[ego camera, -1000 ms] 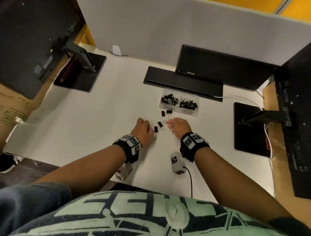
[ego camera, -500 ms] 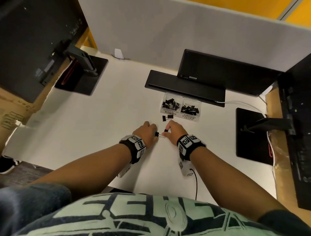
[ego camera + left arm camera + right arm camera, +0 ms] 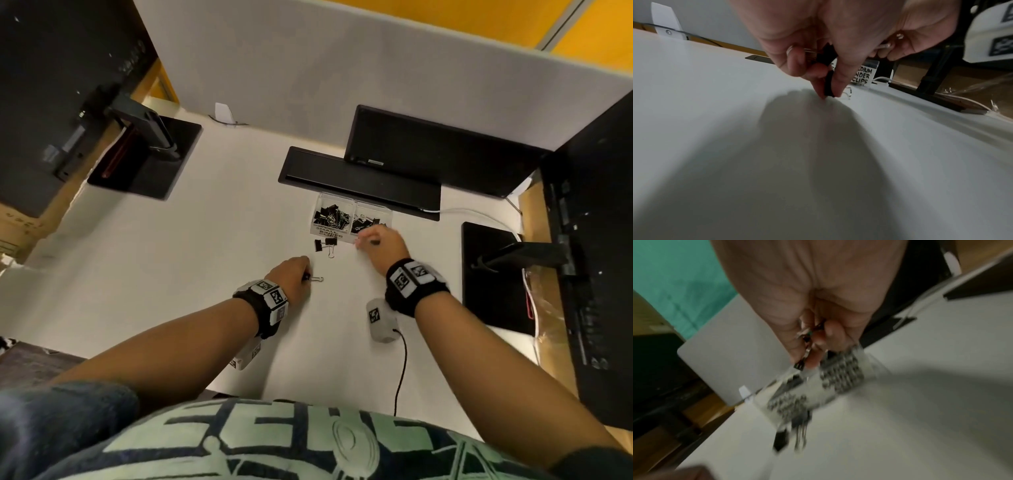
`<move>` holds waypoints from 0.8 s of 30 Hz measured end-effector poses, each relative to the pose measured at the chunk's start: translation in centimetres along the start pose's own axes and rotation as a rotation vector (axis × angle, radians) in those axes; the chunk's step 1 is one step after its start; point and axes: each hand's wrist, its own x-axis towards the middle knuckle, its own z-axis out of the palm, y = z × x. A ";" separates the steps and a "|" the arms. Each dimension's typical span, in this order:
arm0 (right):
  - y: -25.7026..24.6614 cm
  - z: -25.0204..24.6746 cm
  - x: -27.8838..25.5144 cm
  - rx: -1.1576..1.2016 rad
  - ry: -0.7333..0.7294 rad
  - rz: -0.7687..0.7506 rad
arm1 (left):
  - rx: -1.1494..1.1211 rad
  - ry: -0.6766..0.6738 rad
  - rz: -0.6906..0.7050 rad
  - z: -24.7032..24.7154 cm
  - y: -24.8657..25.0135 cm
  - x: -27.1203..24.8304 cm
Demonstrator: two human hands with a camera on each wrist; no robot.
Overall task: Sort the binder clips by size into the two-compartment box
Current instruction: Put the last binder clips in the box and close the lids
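Note:
A clear two-compartment box (image 3: pixel 371 205) holding several black binder clips stands on the white desk (image 3: pixel 205 257), in front of a black bar. My right hand (image 3: pixel 368 240) hovers at the box's front right corner and pinches a black binder clip (image 3: pixel 798 365); that view is blurred. My left hand (image 3: pixel 303 272) is nearer me on the desk, fingertips pinching a black binder clip (image 3: pixel 829 84) with its wire handles (image 3: pixel 317 278) sticking out to the right. Two loose binder clips (image 3: pixel 325 244) lie just in front of the box's left compartment.
A black bar (image 3: pixel 356 178) and a dark monitor (image 3: pixel 428 154) stand behind the box. Monitor bases sit at the left (image 3: pixel 147 161) and right (image 3: pixel 493 274). A white cable (image 3: pixel 472 212) runs at the right. A small grey device (image 3: pixel 380 320) with a black cord lies under my right wrist.
My right hand has lifted a clip from the middle of the desk and carried it away to the box's right front. My left hand stays near the desk, pinching its clip.

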 end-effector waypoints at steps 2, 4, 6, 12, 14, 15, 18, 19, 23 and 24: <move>-1.2 -2.1 1.3 -0.086 0.108 -0.079 | -0.060 0.028 0.009 -0.1 0.3 0.1; -1.9 -3.4 2.9 -0.104 0.198 -0.099 | -0.105 0.060 0.024 -0.4 0.9 0.4; -2.0 -3.6 4.2 -0.131 0.251 -0.123 | -0.125 0.091 0.035 -1.1 1.6 1.0; -0.4 -1.5 5.7 -0.346 0.068 -0.205 | -0.114 0.186 0.043 -4.0 3.9 3.4; 0.2 -1.3 5.5 -0.430 -0.011 -0.204 | -0.130 0.202 0.048 -5.1 4.8 4.5; 0.2 -1.3 5.3 -0.445 -0.024 -0.210 | -0.136 0.209 0.055 -5.7 5.2 5.0; 0.4 -1.8 4.9 -0.447 -0.008 -0.243 | -0.116 0.215 0.106 -6.9 6.9 6.7; 0.4 -2.0 4.7 -0.434 0.013 -0.234 | -0.105 0.205 0.132 -7.1 7.5 7.2; 1.1 -3.0 3.6 -0.323 0.129 -0.197 | -0.066 0.176 0.215 -7.1 9.9 9.1; 1.3 -3.1 3.1 -0.291 0.153 -0.193 | -0.056 0.165 0.228 -6.8 10.5 9.6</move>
